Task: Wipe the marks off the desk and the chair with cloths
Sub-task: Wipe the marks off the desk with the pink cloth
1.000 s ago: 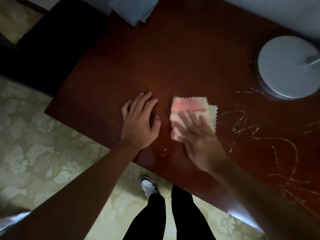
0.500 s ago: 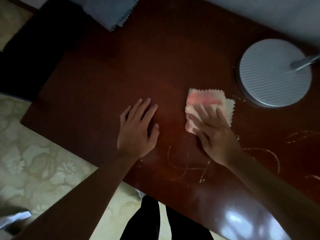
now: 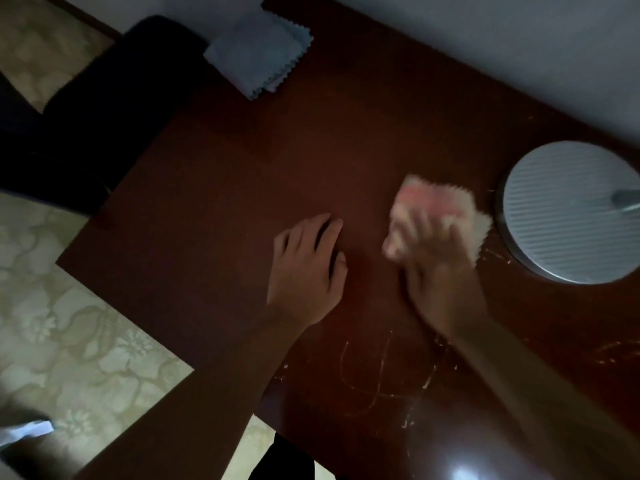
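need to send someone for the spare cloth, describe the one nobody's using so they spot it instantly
Look at the dark red-brown desk and follow it to its far left corner, beside the dark chair. The folded cloth lies there untouched: pale blue with zigzag edges, unlike the pink-and-cream cloth under the right hand.

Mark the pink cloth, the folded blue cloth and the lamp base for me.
pink cloth (image 3: pixel 446 199): head view, pink upper part, above the fingers.
folded blue cloth (image 3: pixel 256 53): head view, middle of the top layer.
lamp base (image 3: pixel 568 216): head view, ribbed top of the disc.
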Tool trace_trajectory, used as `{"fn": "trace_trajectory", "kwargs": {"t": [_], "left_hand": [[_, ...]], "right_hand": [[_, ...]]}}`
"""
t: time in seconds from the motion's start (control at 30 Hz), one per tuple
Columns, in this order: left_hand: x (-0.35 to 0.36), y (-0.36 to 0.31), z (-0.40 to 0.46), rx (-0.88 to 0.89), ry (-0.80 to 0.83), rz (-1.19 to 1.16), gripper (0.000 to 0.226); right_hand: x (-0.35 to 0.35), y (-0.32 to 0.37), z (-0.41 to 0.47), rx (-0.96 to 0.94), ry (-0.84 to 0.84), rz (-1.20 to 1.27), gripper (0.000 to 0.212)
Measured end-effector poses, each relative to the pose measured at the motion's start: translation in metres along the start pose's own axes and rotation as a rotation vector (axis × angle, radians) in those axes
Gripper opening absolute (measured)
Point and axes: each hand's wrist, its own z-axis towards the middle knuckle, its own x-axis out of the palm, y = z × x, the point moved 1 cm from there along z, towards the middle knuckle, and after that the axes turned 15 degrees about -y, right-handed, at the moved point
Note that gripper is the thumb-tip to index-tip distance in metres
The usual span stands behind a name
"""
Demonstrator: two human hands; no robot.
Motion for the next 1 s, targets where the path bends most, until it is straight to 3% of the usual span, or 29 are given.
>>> {"fn": "trace_trajectory", "kwargs": {"t": [0.1, 0.17, 0.3, 0.4, 0.57, 0.77, 0.93, 1.0], "left_hand": [[0.002, 0.001, 0.003, -0.007, 0.031, 0.012, 0.047], [0.003, 0.002, 0.003, -0.017, 0.036, -0.010, 0.046], [0.003, 0.002, 0.005, -0.025, 0.035, -0.006, 0.046], [0.003, 0.001, 0.005, -0.026, 0.044, -0.009, 0.045], [0.004, 0.003, 0.005, -0.030, 0.031, -0.043, 0.043], [0.004, 0.001, 0.006, -0.050, 0.066, -0.057, 0.044], [-0.002, 0.001, 0.007, -0.074, 0.034, -0.111, 0.041], [-0.004, 0.002, 0.006, -0.103, 0.025, -0.209, 0.040]], "right_hand": [[0.006, -0.038, 0.085, 0.172, -0.030, -0.124, 0.051], [0.014, -0.028, 0.111, 0.169, -0.034, -0.125, 0.049], [0.012, 0.004, 0.047, 0.037, -0.109, -0.041, 0.043], [0.000, -0.016, 0.033, -0.037, -0.074, -0.040, 0.044], [0.005, -0.032, 0.116, 0.142, -0.079, -0.134, 0.050], [-0.002, -0.007, 0.029, -0.002, -0.068, -0.038, 0.046], [0.004, -0.033, 0.107, 0.123, -0.080, -0.137, 0.056], [0.018, -0.003, 0.130, 0.139, -0.092, -0.112, 0.058]]}}
